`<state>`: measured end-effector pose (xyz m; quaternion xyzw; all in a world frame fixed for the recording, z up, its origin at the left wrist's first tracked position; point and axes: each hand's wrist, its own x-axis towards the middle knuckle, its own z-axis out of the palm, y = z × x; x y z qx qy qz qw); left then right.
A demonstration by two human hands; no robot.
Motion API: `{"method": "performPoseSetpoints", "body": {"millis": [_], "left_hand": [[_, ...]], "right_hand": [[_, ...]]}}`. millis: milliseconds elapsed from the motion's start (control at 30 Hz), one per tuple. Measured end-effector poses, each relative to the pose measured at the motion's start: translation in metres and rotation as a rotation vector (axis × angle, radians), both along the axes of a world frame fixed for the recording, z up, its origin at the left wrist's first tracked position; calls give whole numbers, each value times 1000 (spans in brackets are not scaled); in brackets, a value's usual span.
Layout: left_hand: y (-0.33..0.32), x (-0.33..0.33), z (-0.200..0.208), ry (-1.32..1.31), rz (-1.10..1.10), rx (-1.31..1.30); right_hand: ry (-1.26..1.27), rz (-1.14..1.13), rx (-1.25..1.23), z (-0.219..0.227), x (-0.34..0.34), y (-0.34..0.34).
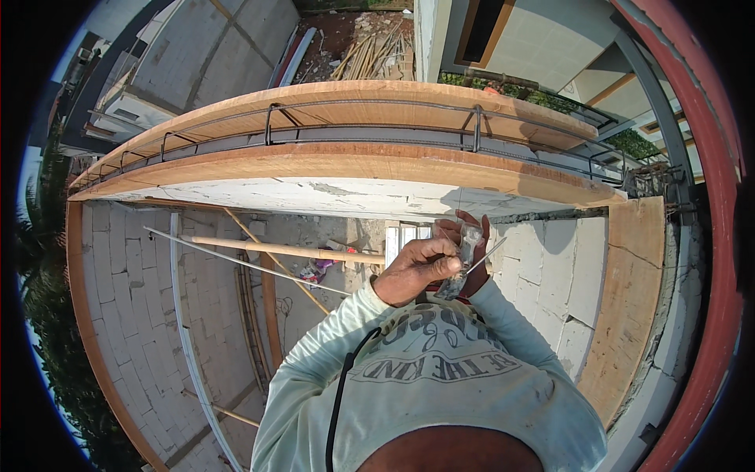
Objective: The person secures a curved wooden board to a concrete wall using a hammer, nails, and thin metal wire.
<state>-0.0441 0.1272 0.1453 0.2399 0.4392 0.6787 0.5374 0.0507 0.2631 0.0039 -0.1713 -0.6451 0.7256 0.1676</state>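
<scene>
Both hands are raised together in front of my chest. My left hand (415,271) comes in from the left in a pale green sleeve, its fingers pinched on a small clear plastic packet (465,245). My right hand (476,230) is mostly hidden behind the packet and grips it from the far side, fingertips showing above it. A thin grey wire (491,253) sticks out to the right from between the hands; I cannot tell which hand holds it. A black cable (340,393) runs down my shirt.
Just beyond the hands a curved wooden formwork (330,164) sits on a white block wall, with a rebar cage (370,126) in it. Far below are block walls (134,315), a wooden pole (275,249), a long thin metal rod (236,259) and rubble. A wooden board (633,299) stands at right.
</scene>
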Motion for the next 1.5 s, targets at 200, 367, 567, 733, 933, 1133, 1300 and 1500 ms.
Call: {"method": "performPoseSetpoints", "body": {"millis": [200,367,567,733,933,1133,1300,1500], "left_hand": [[-28,-13,5,-91,342,137],[-51,-39,22,-118,601,152],[-79,-74,51,-48,821,144],[-76,-96,70,-58,816,120],[-51,-112,82,-148,648,50],[-26,-116,79,-138,521,42],[-2,-117,88,-182,475,-19],[3,-152,119,-225,466,78]], "right_hand": [[292,-43,1095,63,-1,21],[69,-50,463,98,33,34],[32,-108,434,126,75,59],[104,-200,309,164,91,68],[294,-356,25,231,53,71],[-36,-71,323,281,-27,69],[728,405,-394,249,-107,65],[80,624,1223,332,-193,71]]}}
